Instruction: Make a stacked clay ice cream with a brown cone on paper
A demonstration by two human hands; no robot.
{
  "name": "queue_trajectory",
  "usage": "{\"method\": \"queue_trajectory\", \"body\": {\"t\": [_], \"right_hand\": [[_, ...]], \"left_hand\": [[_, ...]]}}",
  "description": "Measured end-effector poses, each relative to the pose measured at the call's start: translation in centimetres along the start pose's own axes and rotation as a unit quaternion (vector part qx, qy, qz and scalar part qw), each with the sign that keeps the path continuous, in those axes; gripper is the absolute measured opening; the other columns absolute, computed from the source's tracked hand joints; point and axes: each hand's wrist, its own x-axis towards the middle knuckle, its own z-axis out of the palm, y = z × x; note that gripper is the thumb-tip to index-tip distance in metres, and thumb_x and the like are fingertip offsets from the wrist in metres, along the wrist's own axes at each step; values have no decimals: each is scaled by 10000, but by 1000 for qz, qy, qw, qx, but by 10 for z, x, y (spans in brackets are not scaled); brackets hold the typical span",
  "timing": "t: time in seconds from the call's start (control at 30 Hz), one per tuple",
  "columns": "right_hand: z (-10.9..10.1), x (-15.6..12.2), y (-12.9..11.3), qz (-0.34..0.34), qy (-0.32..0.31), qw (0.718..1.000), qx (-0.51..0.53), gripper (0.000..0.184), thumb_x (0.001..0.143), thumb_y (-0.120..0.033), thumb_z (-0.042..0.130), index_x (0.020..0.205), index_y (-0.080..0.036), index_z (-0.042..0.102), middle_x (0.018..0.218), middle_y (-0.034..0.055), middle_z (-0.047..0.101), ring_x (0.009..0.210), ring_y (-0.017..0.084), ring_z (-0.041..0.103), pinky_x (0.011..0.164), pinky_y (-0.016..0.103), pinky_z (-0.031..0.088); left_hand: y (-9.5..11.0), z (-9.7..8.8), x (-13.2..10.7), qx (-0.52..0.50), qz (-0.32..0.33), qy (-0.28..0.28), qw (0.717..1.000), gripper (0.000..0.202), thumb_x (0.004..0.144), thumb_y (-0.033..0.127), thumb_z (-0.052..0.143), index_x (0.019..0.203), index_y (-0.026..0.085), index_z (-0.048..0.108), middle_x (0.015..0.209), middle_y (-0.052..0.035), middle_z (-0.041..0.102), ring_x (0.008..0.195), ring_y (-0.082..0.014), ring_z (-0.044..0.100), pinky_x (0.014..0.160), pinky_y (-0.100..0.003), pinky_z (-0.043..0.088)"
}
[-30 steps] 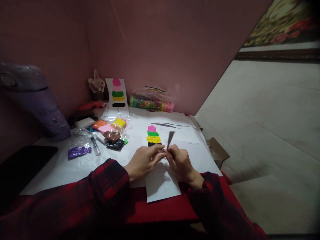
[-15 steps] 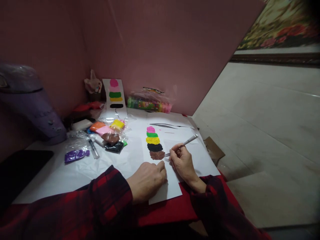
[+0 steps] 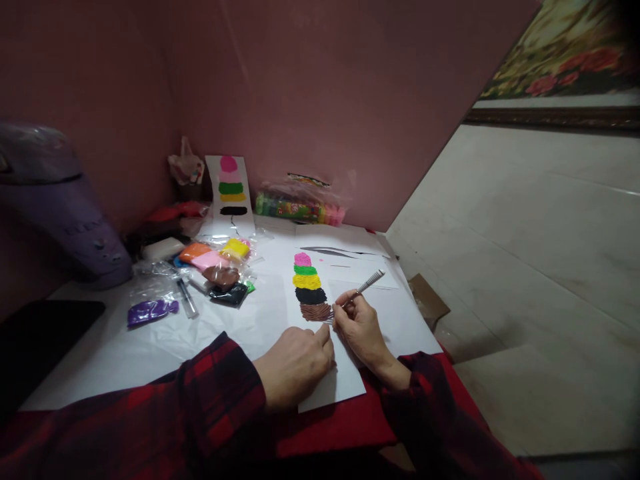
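A white sheet [image 3: 340, 383] lies on the table in front of me. It bears a stack of clay blobs [image 3: 307, 283]: pink, green, yellow, black and a brown blob [image 3: 315, 311] at the bottom. My right hand [image 3: 361, 329] is closed on a thin metal tool [image 3: 364, 288], with its tip at the brown blob's right edge. My left hand [image 3: 297, 363] rests on the sheet just below the brown blob, fingers curled, pressing the paper down.
Bagged clay pieces [image 3: 220, 263] in orange, pink, yellow, brown and black lie at the left, with a purple piece [image 3: 150, 311] nearer. A sample card [image 3: 229, 193] leans on the wall beside a clay pack [image 3: 300, 208]. A purple appliance [image 3: 65, 220] stands far left.
My hands parted: the left dropped onto the sheet, uncovering the brown blob. The right hand lowered the tool from upright to slanting, and its tip has moved in to the brown blob.
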Motion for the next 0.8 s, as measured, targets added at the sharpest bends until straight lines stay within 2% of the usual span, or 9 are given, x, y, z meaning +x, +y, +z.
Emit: {"method": "queue_trajectory", "body": {"t": [0.1, 0.57, 0.8], "right_hand": [[0, 0, -1, 13, -3, 1000, 24, 133, 819, -306, 567, 837, -211, 476, 521, -57, 533, 445, 120, 521, 440, 222, 418], [-1, 1, 2, -13, 0, 999, -48, 82, 797, -268, 546, 826, -202, 506, 555, -39, 543, 489, 138, 544, 481, 242, 423], [-2, 0, 3, -5, 10, 996, -83, 66, 794, -258, 530, 826, -204, 511, 544, -34, 551, 488, 149, 555, 486, 250, 422]], "left_hand": [[-1, 1, 0, -4, 2, 2, 1000, 236, 920, 173, 346, 948, 121, 574, 931, -104, 601, 628, -221, 603, 477, -363, 478], [0, 3, -1, 0, 1, 5, 1000, 251, 943, 192, 324, 944, 120, 565, 931, -111, 599, 637, -214, 601, 486, -355, 471], [0, 2, -1, 2, 1, 12, 1000, 229, 932, 179, 340, 919, 128, 563, 916, -91, 601, 613, -216, 597, 460, -361, 459]]}}
